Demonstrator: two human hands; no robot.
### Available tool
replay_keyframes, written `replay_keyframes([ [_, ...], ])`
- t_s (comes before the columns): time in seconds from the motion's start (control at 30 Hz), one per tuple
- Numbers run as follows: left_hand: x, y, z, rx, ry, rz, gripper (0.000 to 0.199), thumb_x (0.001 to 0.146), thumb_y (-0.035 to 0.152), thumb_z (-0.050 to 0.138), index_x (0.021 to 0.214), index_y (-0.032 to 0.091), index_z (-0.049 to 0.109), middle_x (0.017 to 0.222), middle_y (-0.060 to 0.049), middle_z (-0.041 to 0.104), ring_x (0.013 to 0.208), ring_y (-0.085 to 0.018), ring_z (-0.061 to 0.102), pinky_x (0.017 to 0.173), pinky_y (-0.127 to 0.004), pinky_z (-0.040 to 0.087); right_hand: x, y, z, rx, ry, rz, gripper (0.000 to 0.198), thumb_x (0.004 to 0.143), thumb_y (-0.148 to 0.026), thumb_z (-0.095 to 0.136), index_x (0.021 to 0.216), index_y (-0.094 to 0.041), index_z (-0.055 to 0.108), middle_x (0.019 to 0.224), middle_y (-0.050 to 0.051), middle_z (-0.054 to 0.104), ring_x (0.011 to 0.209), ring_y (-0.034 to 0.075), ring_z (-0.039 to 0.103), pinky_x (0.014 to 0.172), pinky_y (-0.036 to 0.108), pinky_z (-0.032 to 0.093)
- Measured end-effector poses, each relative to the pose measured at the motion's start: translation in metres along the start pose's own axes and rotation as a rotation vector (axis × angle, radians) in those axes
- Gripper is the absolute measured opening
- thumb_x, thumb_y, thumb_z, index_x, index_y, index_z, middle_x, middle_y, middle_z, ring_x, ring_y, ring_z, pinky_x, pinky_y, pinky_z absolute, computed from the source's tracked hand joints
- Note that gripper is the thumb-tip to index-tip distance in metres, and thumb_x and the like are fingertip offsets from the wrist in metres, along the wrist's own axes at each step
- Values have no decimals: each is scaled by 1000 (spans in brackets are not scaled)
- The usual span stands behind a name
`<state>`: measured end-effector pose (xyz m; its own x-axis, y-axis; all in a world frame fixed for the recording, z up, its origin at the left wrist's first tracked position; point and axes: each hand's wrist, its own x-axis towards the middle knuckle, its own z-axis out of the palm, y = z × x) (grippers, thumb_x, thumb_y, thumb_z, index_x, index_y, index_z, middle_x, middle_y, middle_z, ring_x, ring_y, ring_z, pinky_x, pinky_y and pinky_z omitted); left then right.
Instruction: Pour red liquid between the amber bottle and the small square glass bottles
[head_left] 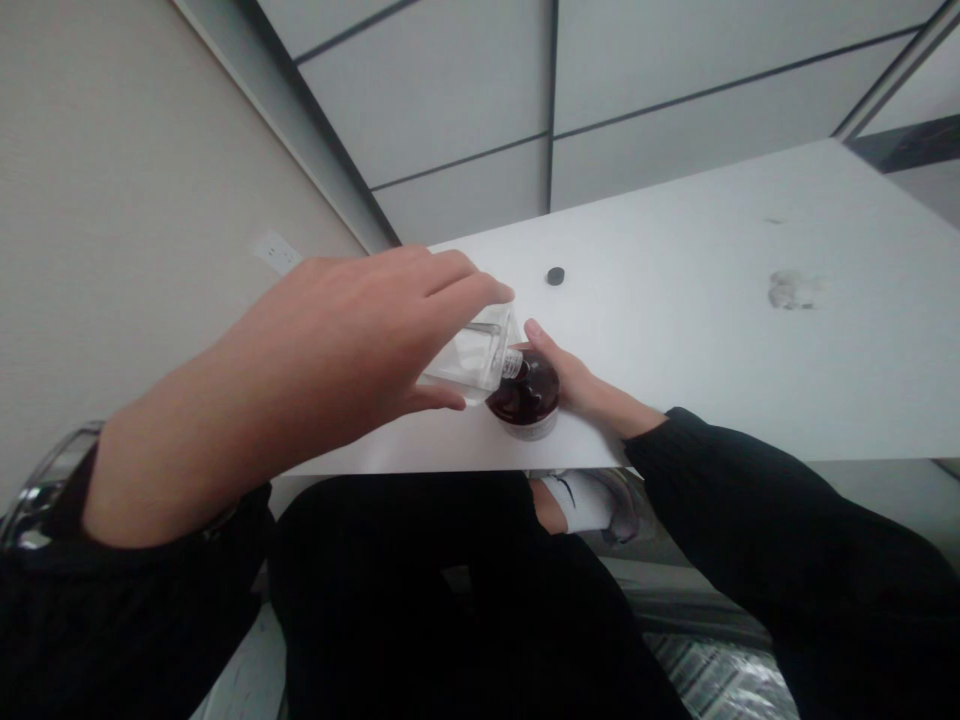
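Observation:
My left hand (375,330) grips a clear bottle (480,350) with a screw-thread neck and clear liquid inside. The bottle is tipped over to the right, its mouth at the top of a dark brown bottle (529,395). That brown bottle stands on the white table (675,330), a pale label low on its side. My right hand (566,375) is wrapped round its right side, thumb raised and the other fingers mostly hidden behind it. Whether liquid is flowing between the two mouths is too small to tell.
A small black cap (556,276) lies on the table beyond the bottles. A greyish smudge or clear item (795,290) is farther right. White panelled doors (465,100) rise behind the table, and a wall with a socket (277,252) is on the left.

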<state>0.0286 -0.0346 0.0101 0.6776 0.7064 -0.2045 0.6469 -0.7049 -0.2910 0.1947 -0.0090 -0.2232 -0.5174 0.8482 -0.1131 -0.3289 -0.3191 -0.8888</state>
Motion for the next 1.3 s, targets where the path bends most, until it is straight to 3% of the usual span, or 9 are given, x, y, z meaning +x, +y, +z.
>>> replay_keyframes([
  [0.27,0,-2,2,-30,37,23,53,93,36,69,144,29,60,142,-9,70,119,-35,71,88,-44,62,-2,-4,2,2,15,5,80,81,-96,51,98,-23,79,103,9,83,112,32,73,120,55,44],
  [0.77,1,-1,1,29,14,32,51,92,33,71,141,28,60,143,-9,70,116,-35,72,74,-41,59,3,6,-3,21,2,-10,80,87,-93,46,105,-22,79,108,10,83,119,31,73,122,55,43],
  [1.0,0,-1,-2,-11,-1,26,48,93,29,68,141,24,61,143,-10,70,117,-36,71,81,-44,61,5,8,-4,28,16,-25,76,89,-90,48,104,-23,79,113,9,82,124,32,70,125,56,40],
  [1.17,0,-4,2,-123,48,8,55,91,44,73,144,34,63,140,-7,71,122,-38,70,92,-48,61,6,9,-4,36,13,-33,74,90,-89,47,103,-24,79,112,8,82,121,31,72,125,54,40],
  [1.3,-1,-7,5,-122,66,23,55,93,47,72,146,38,62,138,-5,72,122,-36,70,92,-48,62,4,8,-3,13,31,-32,76,89,-90,47,106,-24,79,113,9,82,124,32,71,125,55,40],
])
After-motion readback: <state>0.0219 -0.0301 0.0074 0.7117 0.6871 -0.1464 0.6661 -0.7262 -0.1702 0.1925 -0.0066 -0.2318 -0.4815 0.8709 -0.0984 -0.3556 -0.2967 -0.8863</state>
